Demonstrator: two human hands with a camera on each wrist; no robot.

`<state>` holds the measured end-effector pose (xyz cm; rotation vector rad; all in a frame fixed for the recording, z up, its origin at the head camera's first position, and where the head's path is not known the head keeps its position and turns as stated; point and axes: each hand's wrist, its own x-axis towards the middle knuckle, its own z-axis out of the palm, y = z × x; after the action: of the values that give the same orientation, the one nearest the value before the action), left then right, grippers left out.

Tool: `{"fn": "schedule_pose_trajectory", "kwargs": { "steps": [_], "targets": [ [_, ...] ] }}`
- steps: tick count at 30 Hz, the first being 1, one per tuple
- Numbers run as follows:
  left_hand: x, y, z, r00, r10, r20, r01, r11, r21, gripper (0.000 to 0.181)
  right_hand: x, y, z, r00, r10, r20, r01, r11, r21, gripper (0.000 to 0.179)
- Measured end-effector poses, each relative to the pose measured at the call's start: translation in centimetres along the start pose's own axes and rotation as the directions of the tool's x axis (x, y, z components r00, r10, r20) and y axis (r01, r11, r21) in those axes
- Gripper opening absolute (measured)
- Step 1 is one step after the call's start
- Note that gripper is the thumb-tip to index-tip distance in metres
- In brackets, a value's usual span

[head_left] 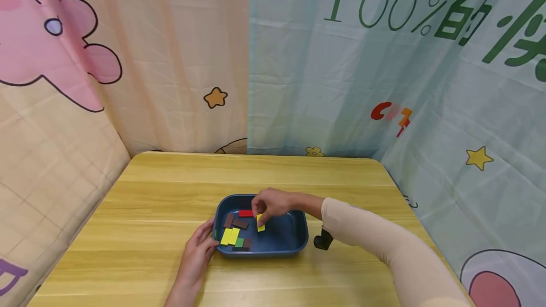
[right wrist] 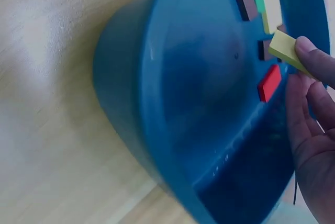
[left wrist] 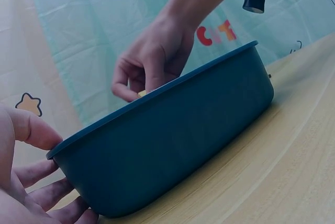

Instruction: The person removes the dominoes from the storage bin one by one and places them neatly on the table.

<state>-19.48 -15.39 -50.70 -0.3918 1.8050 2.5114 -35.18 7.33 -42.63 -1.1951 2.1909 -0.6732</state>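
A blue plastic basin [head_left: 277, 254] sits on the wooden table, with several small flat blocks inside it. Above its floor, my right hand [head_left: 273, 203] pinches a yellow block [right wrist: 285, 49] between thumb and fingers. At the basin's left end, my left hand [head_left: 196, 252] holds the wall, its thumb [left wrist: 39, 130] at the rim and its fingers against the outside. Inside, a red block [right wrist: 269, 84] lies by the far wall. Brown blocks [head_left: 240, 224], yellow blocks [head_left: 230, 237], a green block [head_left: 239, 242] and a dark block [head_left: 240, 249] lie toward the left.
The wooden table [head_left: 170, 193] extends around the basin on every side. Printed curtains [head_left: 298, 84] hang behind it and along both sides. A black device [head_left: 323, 239] is at the right wrist, below the light sleeve [head_left: 367, 231].
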Motion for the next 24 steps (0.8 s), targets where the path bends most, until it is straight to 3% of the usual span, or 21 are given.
{"fn": "schedule_pose_trajectory", "kwargs": {
  "steps": [7,15,24],
  "targets": [
    [0.1,-0.1,0.1,1.000,-0.003,-0.002,0.003,1.000,-0.005,0.063,-2.0,0.7,-1.4,0.997,-0.053,-0.060,0.058,0.996,0.073,0.016],
    [0.1,0.2,0.3,1.000,-0.012,-0.007,0.012,1.000,-0.009,0.064,-4.6,1.9,-2.3,0.983,0.033,-0.182,-0.005,0.988,0.153,0.018],
    [0.1,0.1,0.3,1.000,-0.004,0.002,0.004,1.000,0.003,0.064,-7.5,3.5,-3.4,0.963,0.088,-0.254,-0.042,0.983,0.180,0.020]
  ]
}}
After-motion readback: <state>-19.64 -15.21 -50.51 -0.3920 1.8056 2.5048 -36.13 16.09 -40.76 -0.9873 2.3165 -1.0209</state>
